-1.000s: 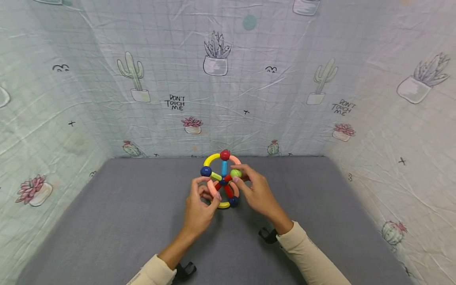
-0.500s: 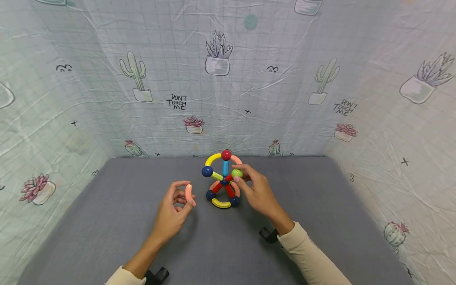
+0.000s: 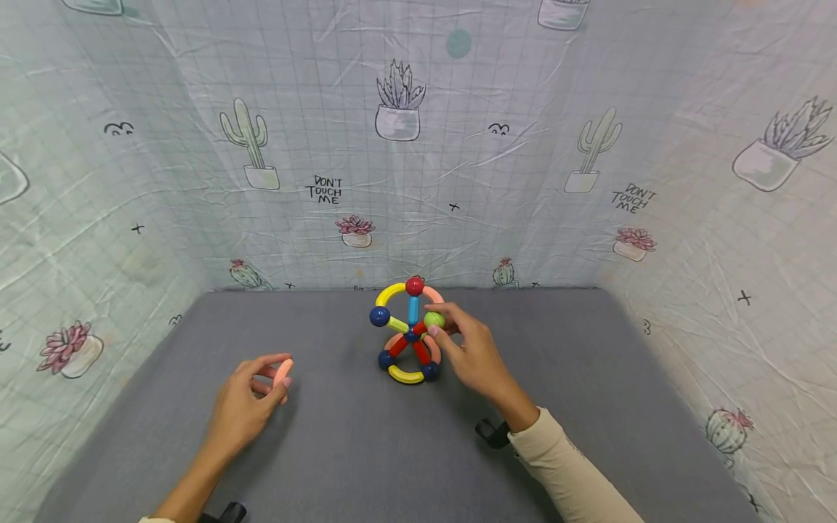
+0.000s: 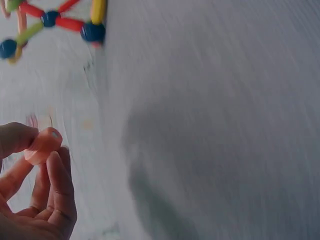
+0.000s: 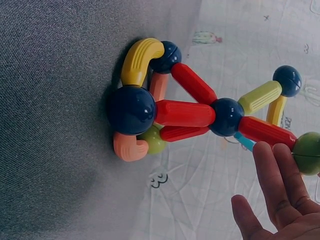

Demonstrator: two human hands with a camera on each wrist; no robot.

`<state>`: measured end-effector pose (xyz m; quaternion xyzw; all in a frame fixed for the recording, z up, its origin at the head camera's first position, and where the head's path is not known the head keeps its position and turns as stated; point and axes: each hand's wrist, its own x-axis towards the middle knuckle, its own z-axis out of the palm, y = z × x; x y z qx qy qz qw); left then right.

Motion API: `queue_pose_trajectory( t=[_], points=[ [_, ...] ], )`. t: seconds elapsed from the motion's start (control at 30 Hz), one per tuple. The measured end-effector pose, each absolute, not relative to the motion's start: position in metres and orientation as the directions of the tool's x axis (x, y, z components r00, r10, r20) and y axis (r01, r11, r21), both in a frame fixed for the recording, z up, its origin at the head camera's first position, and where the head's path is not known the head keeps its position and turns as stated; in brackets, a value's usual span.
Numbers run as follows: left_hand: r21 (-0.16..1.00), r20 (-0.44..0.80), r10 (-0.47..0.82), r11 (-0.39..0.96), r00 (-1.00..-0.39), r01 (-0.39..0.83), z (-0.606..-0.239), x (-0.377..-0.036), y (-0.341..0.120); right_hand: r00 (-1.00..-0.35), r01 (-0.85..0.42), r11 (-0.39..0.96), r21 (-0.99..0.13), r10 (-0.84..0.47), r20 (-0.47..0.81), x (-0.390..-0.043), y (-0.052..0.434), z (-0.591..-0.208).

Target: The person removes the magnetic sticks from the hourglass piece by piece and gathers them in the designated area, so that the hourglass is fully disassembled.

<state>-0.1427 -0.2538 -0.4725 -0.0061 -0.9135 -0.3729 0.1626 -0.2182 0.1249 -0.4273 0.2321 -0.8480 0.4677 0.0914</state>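
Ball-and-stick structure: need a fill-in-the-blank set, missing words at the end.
1. The number of pieces pinched in the left grip is ____.
2. The topmost ball is ____.
3. The right grip holds a ball coloured ____.
4. The central ball is ____.

Missing words: one; red; green; dark blue.

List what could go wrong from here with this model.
The coral curved piece could drop: the left grip pinches it above the table. The green ball might come off its red rod if the right grip, holding it, pulls. The model could tip if nudged, standing on its base ring.
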Motion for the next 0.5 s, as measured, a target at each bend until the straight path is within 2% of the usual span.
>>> queue_pose_trajectory(
  t=[0.33, 0.5],
  points=[
    [0.571, 0.235, -0.168, 0.821, -0.957, -0.004, -0.471, -0.131, -0.322, -0.872, -0.485, 0.448, -0.751, -0.31, 0.378, -0.219, 0.125, -0.428],
    [0.507, 0.23, -0.137, 0.862, -0.964, -0.002, -0.475, -0.125, -0.35, -0.869, -0.49, 0.444, -0.75, -0.313, 0.383, -0.22, 0.126, -0.429]
  ],
)
